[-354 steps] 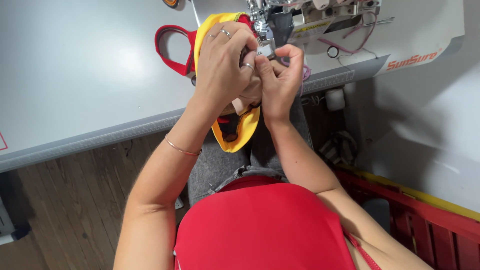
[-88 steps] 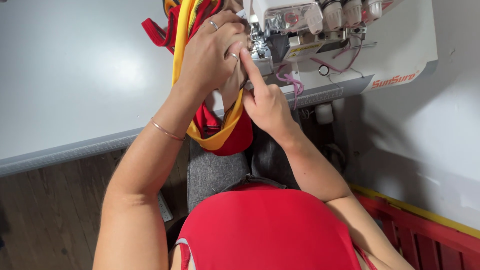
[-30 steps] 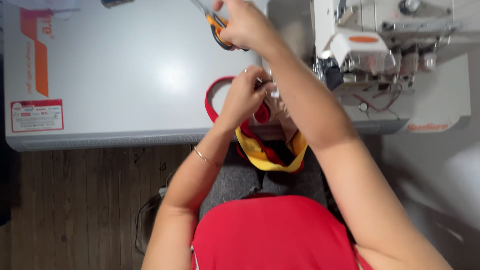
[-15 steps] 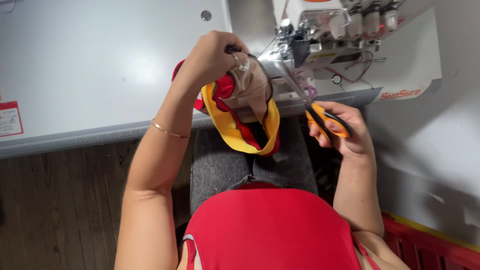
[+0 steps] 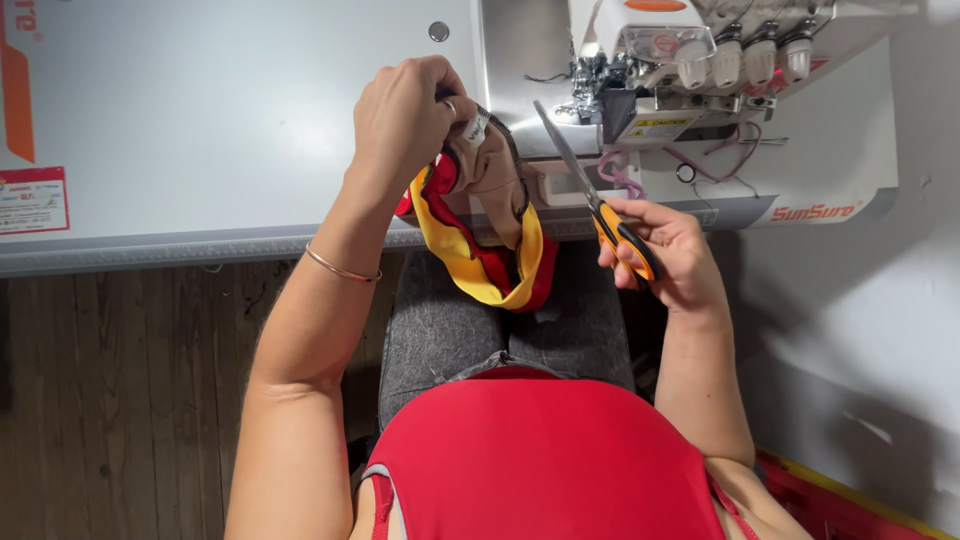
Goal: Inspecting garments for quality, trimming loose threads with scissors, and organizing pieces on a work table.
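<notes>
Half a second back the right hand held the scissors low beside the lap; now the right hand point(image 5: 665, 255) has lifted them, and the long steel blades point up and left toward the garment. Its fingers are clenched through the orange and black plastic handles of the scissors point(image 5: 598, 205), blades nearly closed. The left hand point(image 5: 405, 120) is bunched tight around the top of a small stretchy garment point(image 5: 480, 235), soft fabric in red and yellow bands with a tan lining and a dark edge trim; it hangs in a loop over the front edge of the smooth grey table point(image 5: 200, 130), above grey-clad knees. A thin metal bangle point(image 5: 342, 268) circles the left wrist. Just behind the scissors stands a white overlock sewing machine point(image 5: 720, 90) with 4 round tension knobs.
</notes>
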